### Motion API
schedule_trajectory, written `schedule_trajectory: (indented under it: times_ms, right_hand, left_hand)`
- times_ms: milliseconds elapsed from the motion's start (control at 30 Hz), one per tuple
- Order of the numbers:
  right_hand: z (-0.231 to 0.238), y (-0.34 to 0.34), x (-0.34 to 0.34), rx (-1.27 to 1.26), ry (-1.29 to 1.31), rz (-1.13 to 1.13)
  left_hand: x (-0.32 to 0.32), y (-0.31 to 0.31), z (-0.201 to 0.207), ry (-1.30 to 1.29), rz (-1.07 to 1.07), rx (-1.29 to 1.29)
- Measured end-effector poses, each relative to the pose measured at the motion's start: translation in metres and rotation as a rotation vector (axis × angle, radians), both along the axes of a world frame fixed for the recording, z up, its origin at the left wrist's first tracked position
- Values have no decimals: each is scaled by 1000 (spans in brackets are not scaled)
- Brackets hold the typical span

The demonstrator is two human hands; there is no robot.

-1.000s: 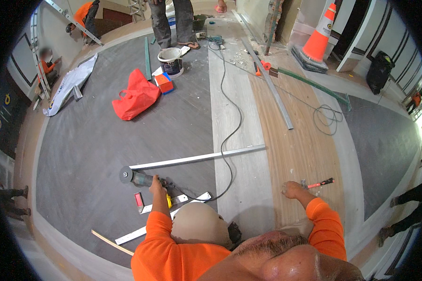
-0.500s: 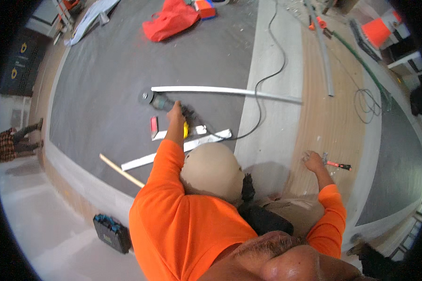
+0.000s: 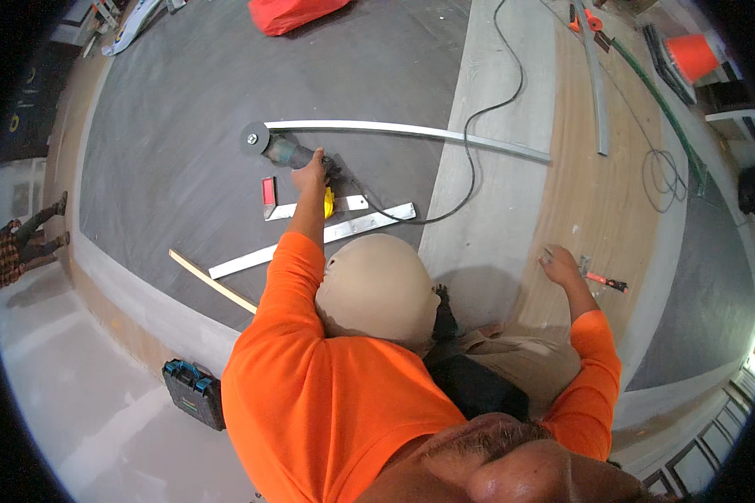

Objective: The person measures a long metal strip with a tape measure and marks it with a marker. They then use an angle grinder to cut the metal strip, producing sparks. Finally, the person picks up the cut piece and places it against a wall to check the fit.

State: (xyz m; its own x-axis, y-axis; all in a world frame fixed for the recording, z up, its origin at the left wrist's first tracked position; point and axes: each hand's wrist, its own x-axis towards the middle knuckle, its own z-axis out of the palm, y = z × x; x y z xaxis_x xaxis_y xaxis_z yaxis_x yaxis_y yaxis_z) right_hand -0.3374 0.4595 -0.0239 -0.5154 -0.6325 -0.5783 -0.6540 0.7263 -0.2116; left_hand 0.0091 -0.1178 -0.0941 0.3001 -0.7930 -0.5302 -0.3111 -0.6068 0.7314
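Observation:
My left hand (image 3: 309, 173) is closed round the body of an angle grinder (image 3: 287, 154), its round grey disc (image 3: 253, 138) at the left end of a long pale metal strip (image 3: 369, 127). Whether the disc touches the strip I cannot tell. Off to the right, my right hand (image 3: 559, 264) is low over the wood-look floor with its fingers curled together; what they hold, if anything, is too small to name. Beside it lies a tool with a red and black handle (image 3: 606, 282). Below the grinder are a square with a red end (image 3: 268, 191) and a yellow tool (image 3: 329, 202).
A black cord (image 3: 470, 180) runs from the grinder across the strip. Nearer me lie a white metal length (image 3: 310, 241) and a thin wooden stick (image 3: 212, 282). A black case (image 3: 195, 394) stands lower left, a red bag (image 3: 298, 14) far off. Another person (image 3: 23, 243) is at far left.
The view has shifted, so most floor items sit higher in the picture. The grinder's disc now shows its face more fully. My left hand still grips the grinder; my right hand stays low.

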Motion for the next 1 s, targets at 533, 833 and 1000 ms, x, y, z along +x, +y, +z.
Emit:
schedule_trajectory:
  times_ms: [533, 833, 1000]
  right_hand:
    - [45, -226, -2, -343, -2, 121]
    - [37, -253, 30, -55, 132, 618]
    - [12, -230, 23, -67, 261, 583]
  left_hand:
    - [-32, 85, 56, -486, -354, -687]
    - [-129, 45, 45, 242, -464, 280]
    - [-153, 17, 15, 233, -424, 252]
